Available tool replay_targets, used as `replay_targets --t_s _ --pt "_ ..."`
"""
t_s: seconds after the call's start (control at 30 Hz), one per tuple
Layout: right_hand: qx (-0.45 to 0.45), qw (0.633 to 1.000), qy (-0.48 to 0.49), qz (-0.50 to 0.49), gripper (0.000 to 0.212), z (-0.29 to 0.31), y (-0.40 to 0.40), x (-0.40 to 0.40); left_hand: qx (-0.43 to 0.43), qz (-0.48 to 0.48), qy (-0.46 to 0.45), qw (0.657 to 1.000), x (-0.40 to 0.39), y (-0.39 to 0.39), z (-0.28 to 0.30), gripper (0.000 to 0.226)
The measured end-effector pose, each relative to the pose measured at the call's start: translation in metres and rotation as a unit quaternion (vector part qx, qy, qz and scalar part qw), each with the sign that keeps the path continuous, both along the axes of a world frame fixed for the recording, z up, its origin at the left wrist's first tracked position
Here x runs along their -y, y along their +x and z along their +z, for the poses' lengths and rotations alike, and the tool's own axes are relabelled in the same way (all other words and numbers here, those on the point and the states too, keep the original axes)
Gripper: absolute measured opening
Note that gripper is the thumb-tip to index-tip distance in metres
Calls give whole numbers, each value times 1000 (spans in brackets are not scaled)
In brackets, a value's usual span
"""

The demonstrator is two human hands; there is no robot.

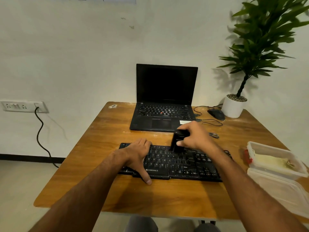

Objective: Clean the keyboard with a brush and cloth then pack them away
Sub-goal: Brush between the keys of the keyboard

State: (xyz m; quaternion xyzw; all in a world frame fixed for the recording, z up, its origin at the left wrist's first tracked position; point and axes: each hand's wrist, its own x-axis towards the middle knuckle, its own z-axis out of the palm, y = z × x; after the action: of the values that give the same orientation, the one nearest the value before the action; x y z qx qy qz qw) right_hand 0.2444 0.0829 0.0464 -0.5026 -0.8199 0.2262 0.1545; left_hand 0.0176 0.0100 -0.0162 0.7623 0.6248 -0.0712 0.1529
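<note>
Head view: open plastic box (274, 160) holds yellowish cloth (272, 162).

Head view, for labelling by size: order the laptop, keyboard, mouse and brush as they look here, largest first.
1. Laptop
2. Keyboard, though it lies nearer the camera
3. Brush and mouse: look alike; the right hand partly hides the brush.
</note>
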Motion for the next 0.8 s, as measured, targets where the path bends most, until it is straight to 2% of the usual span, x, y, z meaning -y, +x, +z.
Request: replay_targets --t_s 0.17,0.23,0.43,0.5,0.57,0.7,0.8 --pt "-100 995 9 26 34 -17 -48 16 2 3 2 1000 1 0 0 135" --pt "-110 994 4 13 32 -18 -51 15 4 4 1 1000 2 -1 0 136" --pt "36 999 -16 -34 45 -1 0 -12 4 2 -3 1000 -1 -3 -4 138" --pt "52 997 6 -60 47 4 13 -18 7 5 -3 1000 -1 -3 -4 138" --pt "23 997 28 -72 46 4 10 -16 7 4 -1 1000 -1 -3 -4 138" --pt "-48 999 9 -24 36 -9 -27 1 8 2 -1 1000 -1 -2 -4 140" --pt "-102 994 19 -18 37 -16 -47 4 11 2 0 1000 0 -3 -3 140"
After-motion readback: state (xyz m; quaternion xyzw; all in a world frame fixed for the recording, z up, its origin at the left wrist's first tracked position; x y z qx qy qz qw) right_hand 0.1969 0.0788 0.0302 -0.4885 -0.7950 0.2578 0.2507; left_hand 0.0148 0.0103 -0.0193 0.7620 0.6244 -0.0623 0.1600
